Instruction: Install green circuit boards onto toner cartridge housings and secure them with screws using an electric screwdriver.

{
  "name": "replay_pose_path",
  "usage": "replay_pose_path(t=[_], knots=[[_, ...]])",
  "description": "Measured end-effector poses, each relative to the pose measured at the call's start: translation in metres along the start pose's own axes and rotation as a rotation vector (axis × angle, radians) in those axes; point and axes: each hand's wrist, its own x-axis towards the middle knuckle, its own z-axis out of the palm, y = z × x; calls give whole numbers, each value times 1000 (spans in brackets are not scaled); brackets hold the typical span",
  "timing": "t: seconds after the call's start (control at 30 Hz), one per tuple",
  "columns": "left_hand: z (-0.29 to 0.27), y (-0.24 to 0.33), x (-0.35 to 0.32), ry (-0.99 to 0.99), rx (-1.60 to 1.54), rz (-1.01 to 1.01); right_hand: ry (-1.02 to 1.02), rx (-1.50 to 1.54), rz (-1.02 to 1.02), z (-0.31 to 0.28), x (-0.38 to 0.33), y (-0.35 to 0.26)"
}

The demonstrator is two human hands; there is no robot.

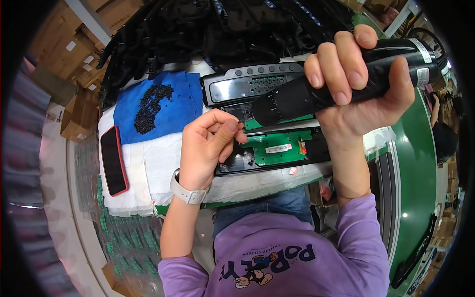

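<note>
My right hand [368, 106] is wrapped round a thick black electric screwdriver [292, 99], its nose turned left and slightly down. Just off that nose, my left hand [213, 136] pinches thumb and fingertips together around the bit's end; what lies between them is too small to make out. Below the nose is a black plastic housing with a green circuit board [262, 156] that bears a white label. Behind it lies another black housing with a grey panel [237, 90] and a row of round buttons, partly covered by the screwdriver.
Left of the housings, a blue cloth [187, 104] holds a pile of small black screws [148, 111]. A phone with a red case [114, 161] lies at the table's left edge. Black plastic parts [173, 34] are heaped at the back. Cardboard boxes [79, 116] stand far left.
</note>
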Motion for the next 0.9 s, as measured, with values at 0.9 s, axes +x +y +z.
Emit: replay_pose_path(t=[0.9], knots=[[9,-5,3,26,-246,161,90,-431,354,8,-41,-43]])
